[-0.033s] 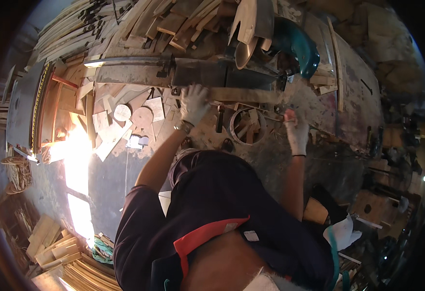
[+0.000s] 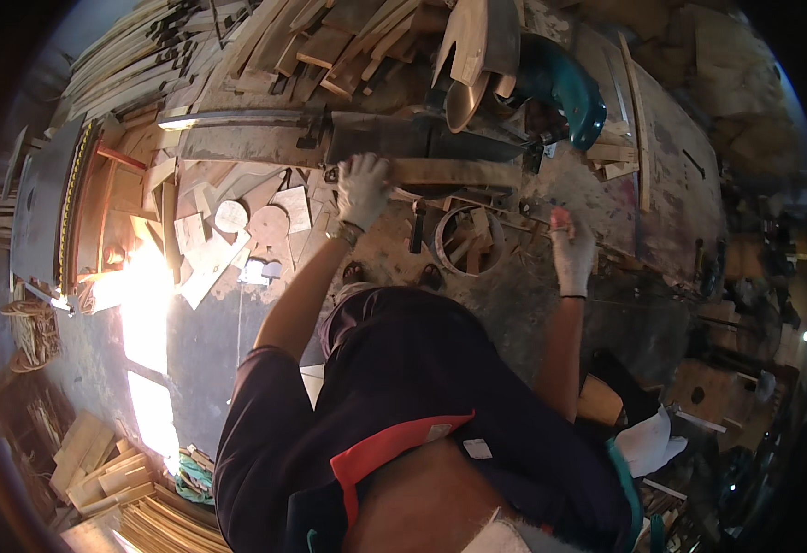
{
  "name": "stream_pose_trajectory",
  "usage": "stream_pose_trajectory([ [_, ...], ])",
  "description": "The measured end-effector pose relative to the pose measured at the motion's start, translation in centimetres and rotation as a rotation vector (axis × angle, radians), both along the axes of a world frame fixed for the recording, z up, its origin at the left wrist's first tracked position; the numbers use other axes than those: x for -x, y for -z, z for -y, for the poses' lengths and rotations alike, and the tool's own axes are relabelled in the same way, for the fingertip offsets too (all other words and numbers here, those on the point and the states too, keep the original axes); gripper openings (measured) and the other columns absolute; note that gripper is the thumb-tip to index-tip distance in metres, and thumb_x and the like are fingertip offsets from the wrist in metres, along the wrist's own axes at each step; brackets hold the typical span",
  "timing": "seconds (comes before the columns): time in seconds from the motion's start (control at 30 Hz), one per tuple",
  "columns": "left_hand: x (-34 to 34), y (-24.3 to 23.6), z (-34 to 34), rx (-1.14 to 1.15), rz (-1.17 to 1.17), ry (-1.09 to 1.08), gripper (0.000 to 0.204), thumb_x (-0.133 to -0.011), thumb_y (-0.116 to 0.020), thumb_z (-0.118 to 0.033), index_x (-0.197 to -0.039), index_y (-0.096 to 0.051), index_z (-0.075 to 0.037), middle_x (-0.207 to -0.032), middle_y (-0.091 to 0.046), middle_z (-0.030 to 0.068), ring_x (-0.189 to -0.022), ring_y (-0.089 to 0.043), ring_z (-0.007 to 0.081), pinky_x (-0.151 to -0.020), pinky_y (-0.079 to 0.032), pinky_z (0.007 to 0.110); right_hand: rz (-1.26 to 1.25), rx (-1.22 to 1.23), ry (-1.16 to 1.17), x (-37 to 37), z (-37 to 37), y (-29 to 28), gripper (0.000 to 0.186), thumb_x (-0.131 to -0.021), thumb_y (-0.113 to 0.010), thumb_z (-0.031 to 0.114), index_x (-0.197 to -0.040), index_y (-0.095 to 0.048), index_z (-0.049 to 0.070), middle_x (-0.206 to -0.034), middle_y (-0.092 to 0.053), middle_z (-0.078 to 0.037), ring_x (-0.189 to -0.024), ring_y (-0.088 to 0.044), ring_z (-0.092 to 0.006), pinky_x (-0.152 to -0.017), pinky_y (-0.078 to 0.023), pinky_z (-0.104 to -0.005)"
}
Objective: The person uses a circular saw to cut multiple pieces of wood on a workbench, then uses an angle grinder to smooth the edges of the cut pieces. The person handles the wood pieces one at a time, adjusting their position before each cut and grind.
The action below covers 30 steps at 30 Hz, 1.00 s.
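Observation:
My left hand (image 2: 364,192), in a pale work glove, is closed over the left end of a tan wooden strip (image 2: 459,173). The strip lies along the front of a mitre saw's dark metal table (image 2: 376,138) and looks slightly bowed. Teal housing (image 2: 580,97) and a metal guard (image 2: 479,55) of the saw stand above and to the right. My right hand (image 2: 572,253), also gloved, with reddish fingertips, hangs apart from the strip at the right. Its fingers look curled, and whether anything is in them does not show.
Below the strip, a round container (image 2: 470,241) holds wood offcuts. Round and angular cut pieces (image 2: 231,217) lie left of my left hand. Planks (image 2: 329,46) are piled behind the saw. More boards (image 2: 113,475) are stacked at the lower left, and a panel (image 2: 680,184) stands at the right.
My left hand and the wooden strip have moved slightly left and away from me. My right hand has shifted a little to the right.

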<state>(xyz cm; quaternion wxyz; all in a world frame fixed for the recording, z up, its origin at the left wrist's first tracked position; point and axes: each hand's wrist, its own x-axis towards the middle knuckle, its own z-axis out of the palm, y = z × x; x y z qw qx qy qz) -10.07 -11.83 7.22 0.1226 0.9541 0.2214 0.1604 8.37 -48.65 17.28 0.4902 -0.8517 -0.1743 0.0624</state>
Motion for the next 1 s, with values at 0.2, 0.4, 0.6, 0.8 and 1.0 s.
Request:
stream_pose_trajectory([
  [0.2, -2.3, 1.7, -8.5, -0.159, 0.157, 0.092, 0.05, -0.085, -0.08, -0.036, -0.128, -0.069, -0.013, -0.127, -0.062, 0.0113, -0.13, -0.054, 0.0338, -0.112, -0.038, 0.054, 0.406, 0.133, 0.14, 0.3, -1.2, -12.6, 0.032, -0.106, -0.062, 0.029, -0.122, -0.07, 0.002, -0.111, -0.074, -0.01, -0.1, -0.067, -0.0141, -0.086, -0.054, -0.033],
  [0.4, -4.4, 2.4, -5.9, -0.078, 0.065, 0.247, 0.039, -0.085, -0.081, -0.036, -0.115, -0.074, -0.012, -0.124, -0.061, 0.0117, -0.128, -0.053, 0.0334, -0.11, -0.039, 0.055, 0.48, -0.006, 0.0, -0.2, -8.2, -22.9, 0.045, -0.108, -0.054, 0.041, -0.127, -0.068, 0.003, -0.113, -0.074, -0.01, -0.096, -0.069, -0.0168, -0.087, -0.054, -0.0332],
  [0.6, -5.2, 4.7, -7.1, -0.166, 0.156, 0.209, 0.026, -0.086, -0.079, -0.028, -0.106, -0.075, -0.011, -0.121, -0.06, 0.0113, -0.124, -0.054, 0.0333, -0.106, -0.043, 0.052, 0.074, 0.512, -0.275, -3.1, -19.8, -27.4, 0.056, -0.102, -0.057, 0.033, -0.151, -0.052, 0.005, -0.123, -0.07, -0.012, -0.089, -0.073, -0.0188, -0.078, -0.06, -0.0359],
  [0.8, -4.8, 4.8, -8.5, -0.217, 0.094, 0.251, 0.026, -0.084, -0.081, -0.027, -0.106, -0.076, -0.014, -0.123, -0.06, 0.0103, -0.125, -0.054, 0.0325, -0.109, -0.043, 0.052, -0.16, 0.584, -0.205, -3.6, -21.1, -27.5, 0.069, -0.098, -0.061, 0.026, -0.161, -0.039, 0.008, -0.121, -0.067, -0.013, -0.078, -0.074, -0.0198, -0.061, -0.061, -0.037],
  [1.0, -4.0, 5.4, -9.6, -0.113, 0.173, 0.272, 0.024, -0.085, -0.076, -0.027, -0.106, -0.076, -0.015, -0.122, -0.062, 0.0105, -0.125, -0.055, 0.0334, -0.11, -0.041, 0.054, -0.221, 0.306, -0.183, 0.7, -19.5, -23.8, 0.083, -0.091, -0.064, 0.013, -0.166, -0.03, 0.006, -0.109, -0.069, -0.014, -0.08, -0.075, -0.0219, -0.06, -0.06, -0.0357],
])
